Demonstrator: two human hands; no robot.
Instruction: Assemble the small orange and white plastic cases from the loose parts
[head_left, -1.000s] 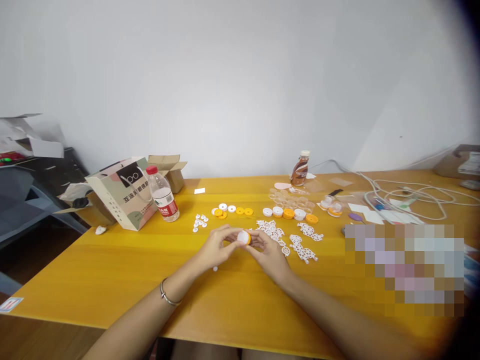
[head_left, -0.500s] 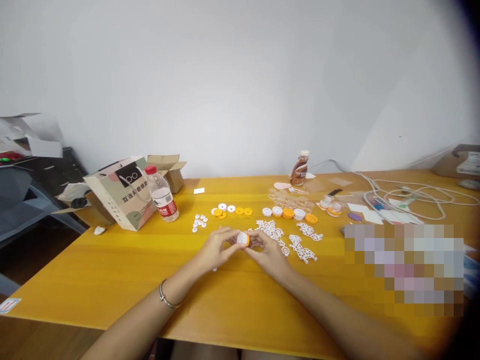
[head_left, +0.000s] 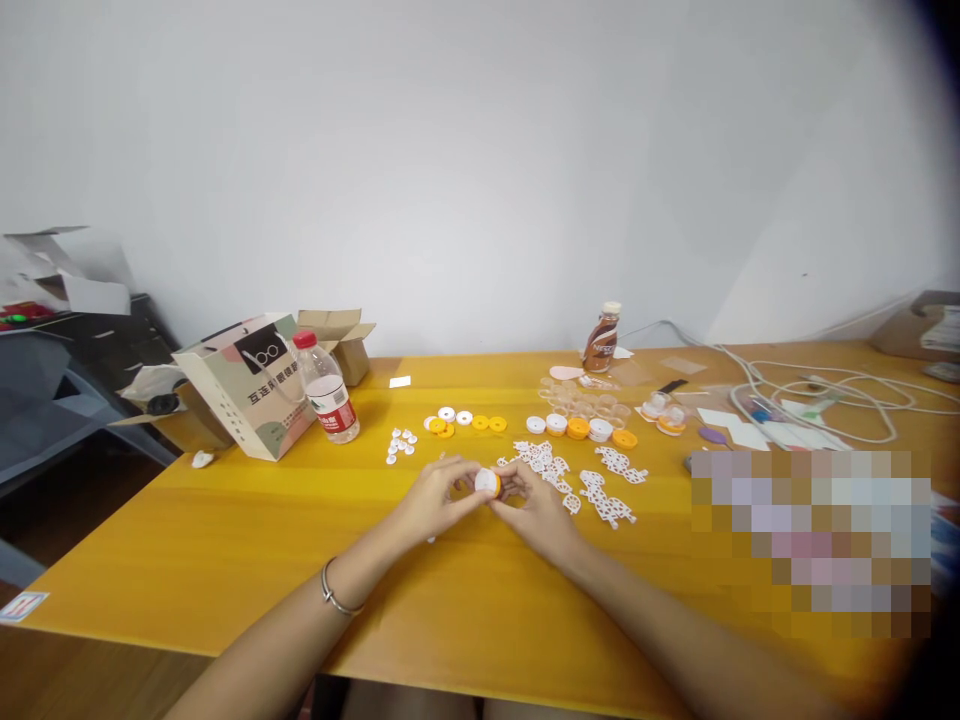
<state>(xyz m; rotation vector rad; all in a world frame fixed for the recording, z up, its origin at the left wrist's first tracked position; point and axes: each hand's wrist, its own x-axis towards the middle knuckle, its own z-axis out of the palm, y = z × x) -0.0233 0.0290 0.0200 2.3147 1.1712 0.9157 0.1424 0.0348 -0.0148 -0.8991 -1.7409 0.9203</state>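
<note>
Both of my hands meet over the middle of the yellow table (head_left: 225,560). Between their fingertips sits a small round piece (head_left: 487,483), white on its face and orange at the rim. My left hand (head_left: 435,495), with a bracelet on its wrist, pinches it from the left. From the right, my right hand (head_left: 534,505) pinches the same piece. White lattice-cut pieces (head_left: 600,495) lie just right of my hands. A row of orange and white discs (head_left: 465,420) and several small white bits (head_left: 401,443) lie behind them.
A water bottle (head_left: 328,402) with a red cap, a paper bag (head_left: 244,395) and a cardboard box (head_left: 345,345) stand at the back left. A brown drink bottle (head_left: 601,340), clear cups (head_left: 585,400), white cables (head_left: 825,390) and papers fill the back right.
My hands stay together on the small round piece; the fingers have shifted slightly round it. The view has barely moved.
</note>
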